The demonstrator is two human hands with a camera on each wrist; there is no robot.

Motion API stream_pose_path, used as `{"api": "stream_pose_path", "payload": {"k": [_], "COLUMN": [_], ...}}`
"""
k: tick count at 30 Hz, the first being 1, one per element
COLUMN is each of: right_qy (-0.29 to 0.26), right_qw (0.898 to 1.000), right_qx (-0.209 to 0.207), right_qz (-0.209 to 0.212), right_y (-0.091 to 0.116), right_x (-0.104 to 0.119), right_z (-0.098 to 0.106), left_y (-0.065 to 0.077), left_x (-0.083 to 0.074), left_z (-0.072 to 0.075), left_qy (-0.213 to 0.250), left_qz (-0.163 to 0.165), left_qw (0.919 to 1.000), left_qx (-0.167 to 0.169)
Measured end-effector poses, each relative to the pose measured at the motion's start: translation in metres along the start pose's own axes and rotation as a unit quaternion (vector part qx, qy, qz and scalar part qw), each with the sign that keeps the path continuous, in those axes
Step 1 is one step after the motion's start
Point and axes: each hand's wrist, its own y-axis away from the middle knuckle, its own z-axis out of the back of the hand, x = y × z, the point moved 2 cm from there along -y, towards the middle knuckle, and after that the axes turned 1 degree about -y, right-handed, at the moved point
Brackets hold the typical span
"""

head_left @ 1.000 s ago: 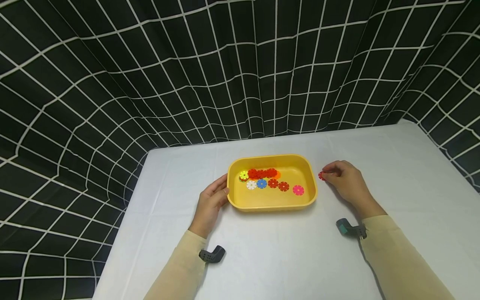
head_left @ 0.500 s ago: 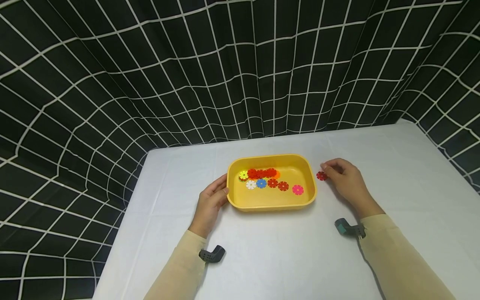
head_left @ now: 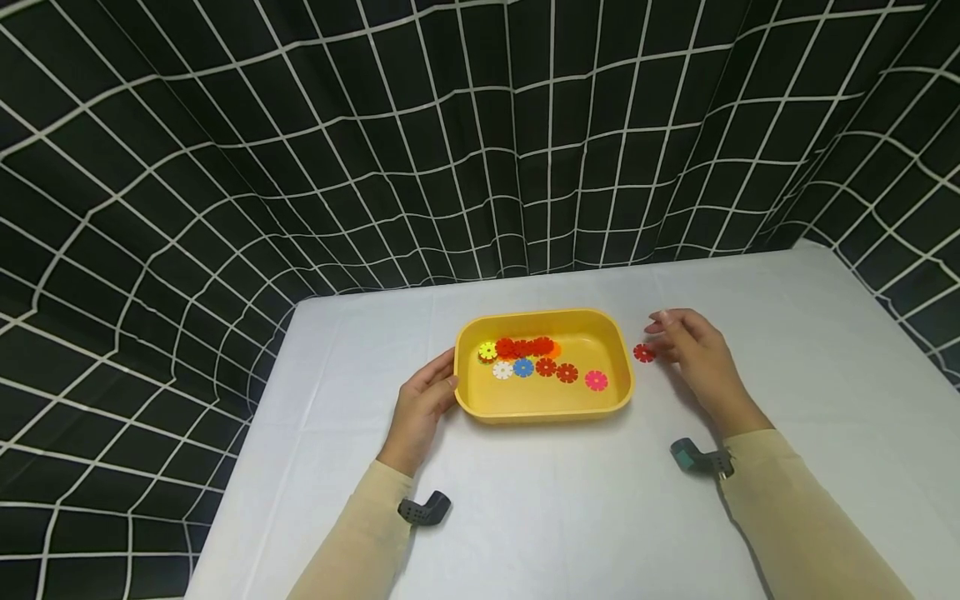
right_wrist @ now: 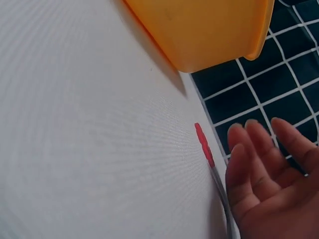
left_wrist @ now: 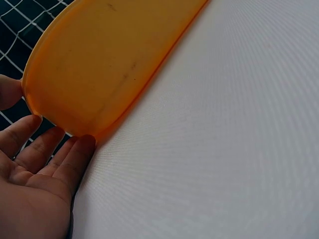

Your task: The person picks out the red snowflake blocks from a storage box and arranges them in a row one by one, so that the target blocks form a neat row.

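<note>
A yellow plastic tray [head_left: 543,407] stands on the white-covered table in the head view, with several notched plastic discs inside. At its left end is my left hand [head_left: 417,417]; in the left wrist view, its fingertips [left_wrist: 85,144] rest against the outer wall. One red notched disc [head_left: 643,353] lies on the cloth just right of the tray. Above and beside that disc is my right hand [head_left: 699,358], holding nothing, its thumb and fingers apart. The right wrist view shows the red disc [right_wrist: 204,144] edge-on, separate from the fingers.
Inside the tray, red discs [head_left: 522,347] overlap at the back left near a yellow disc [head_left: 488,350]. A white disc [head_left: 502,370], blue disc [head_left: 523,367] and pink disc [head_left: 596,381] lie further forward. Behind the table hangs a black curtain [head_left: 495,167] with white grid lines.
My right hand has let go of the red disc and lifted slightly away from it. The disc stays on the table. My left hand and the tray have not visibly moved.
</note>
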Motion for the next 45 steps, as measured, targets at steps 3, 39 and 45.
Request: {"api": "stream_pose_path", "payload": {"k": [3,39,45], "right_qy": [-0.028,-0.112,-0.102], "right_qw": [1.0,0.981,0.978], "right_qx": [0.011,0.053,0.073], "right_qz": [0.007,0.148,0.168], "right_y": [0.001,0.027,0.031], "right_x": [0.002,0.07,0.078], "right_z": [0.001,-0.01,-0.02], "left_y": [0.0,0.0,0.0], "left_x": [0.001,-0.001,0.0], "left_z": [0.0,0.0,0.0], "left_qy": [0.0,0.01,0.003], "left_qz": [0.001,-0.006,-0.002], "left_qw": [1.0,0.9999,1.0], "left_qx": [0.0,0.008,0.002]}}
